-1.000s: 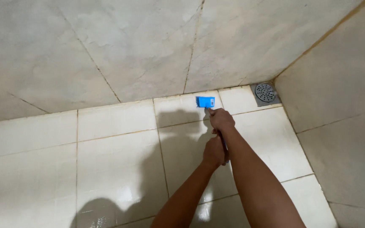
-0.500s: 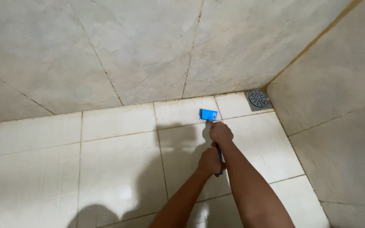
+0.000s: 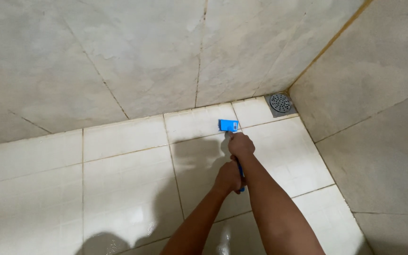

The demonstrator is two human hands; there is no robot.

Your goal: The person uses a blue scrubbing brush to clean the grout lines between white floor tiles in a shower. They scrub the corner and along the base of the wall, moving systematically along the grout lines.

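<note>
Blue scrub brush (image 3: 228, 125): head on wet floor tile (image 3: 128, 189), drain (image 3: 280, 102) at two o'clock. Right hand (image 3: 241, 145) and left hand (image 3: 227, 177) clenched around handle, apparently firmly.

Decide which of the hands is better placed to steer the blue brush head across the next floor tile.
Probably the right hand: it grips the handle just behind the blue brush head. The left hand holds the handle's rear end, farther back.
</note>
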